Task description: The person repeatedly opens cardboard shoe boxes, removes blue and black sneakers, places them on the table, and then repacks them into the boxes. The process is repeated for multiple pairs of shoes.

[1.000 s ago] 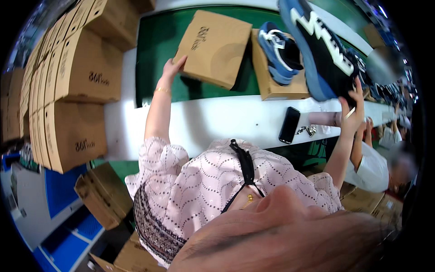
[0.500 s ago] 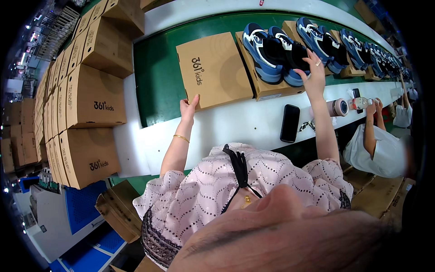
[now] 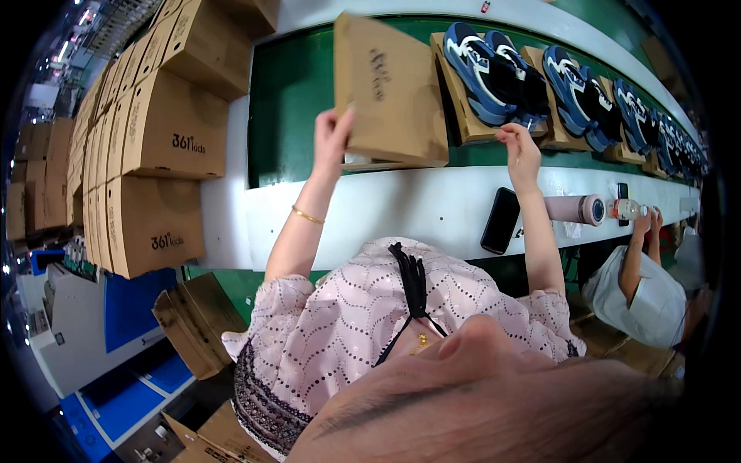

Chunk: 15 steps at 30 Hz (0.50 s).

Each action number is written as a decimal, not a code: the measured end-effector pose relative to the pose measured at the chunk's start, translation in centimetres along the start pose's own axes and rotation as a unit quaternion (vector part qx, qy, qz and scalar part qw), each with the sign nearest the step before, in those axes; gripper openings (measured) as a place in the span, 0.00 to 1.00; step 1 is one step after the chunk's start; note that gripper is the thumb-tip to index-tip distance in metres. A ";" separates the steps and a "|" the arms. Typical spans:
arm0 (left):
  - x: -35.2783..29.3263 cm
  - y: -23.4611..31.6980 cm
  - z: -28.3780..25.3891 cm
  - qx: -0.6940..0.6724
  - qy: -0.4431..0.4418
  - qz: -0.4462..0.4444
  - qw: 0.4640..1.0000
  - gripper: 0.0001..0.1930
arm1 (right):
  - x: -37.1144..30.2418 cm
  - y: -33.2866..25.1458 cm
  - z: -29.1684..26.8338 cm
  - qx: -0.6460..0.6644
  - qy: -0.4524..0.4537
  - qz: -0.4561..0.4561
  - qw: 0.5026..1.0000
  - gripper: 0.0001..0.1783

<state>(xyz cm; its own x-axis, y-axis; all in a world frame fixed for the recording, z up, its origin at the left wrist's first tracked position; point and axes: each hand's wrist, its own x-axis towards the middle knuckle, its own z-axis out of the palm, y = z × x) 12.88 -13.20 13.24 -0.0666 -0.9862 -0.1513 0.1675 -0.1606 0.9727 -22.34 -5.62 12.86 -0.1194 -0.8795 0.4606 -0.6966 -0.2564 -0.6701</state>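
Brown cardboard lid: partly raised
Left hand: pinching edge
Right hand: fingers curled (hold unclear)
Blue-black sneakers: unboxed

carton: blurred | tumbler: end hidden by right forearm | far shoes: indistinct

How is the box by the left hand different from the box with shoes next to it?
The left box has nothing on top; the shoe box carries blue, black and white shoes.
The left box looks blurry; the shoe box looks sharper.
The left hand is at the left box's edge; the right hand is by the shoe box.
Both boxes are brown.
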 end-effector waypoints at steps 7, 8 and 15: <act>-2.3 -4.0 17.5 0.264 -0.345 0.391 0.811 0.37 | 5.7 -13.5 -3.6 0.298 -0.104 -0.042 0.948 0.42; -3.3 -4.5 18.5 0.260 -0.396 0.377 0.796 0.38 | 6.0 -12.5 -3.1 0.279 -0.135 -0.036 0.950 0.34; -1.0 -5.1 10.7 0.386 -0.281 0.148 0.866 0.11 | 5.8 -4.1 0.3 -0.202 -0.208 0.012 0.957 0.09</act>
<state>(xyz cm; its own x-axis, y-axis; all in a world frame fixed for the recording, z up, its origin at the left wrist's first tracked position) 1.61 -11.00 10.28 -0.6380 -0.7697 0.0241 -0.4333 0.3847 0.8150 -19.97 -9.78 18.12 0.0942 -0.9882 0.1205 -0.9241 -0.1319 -0.3587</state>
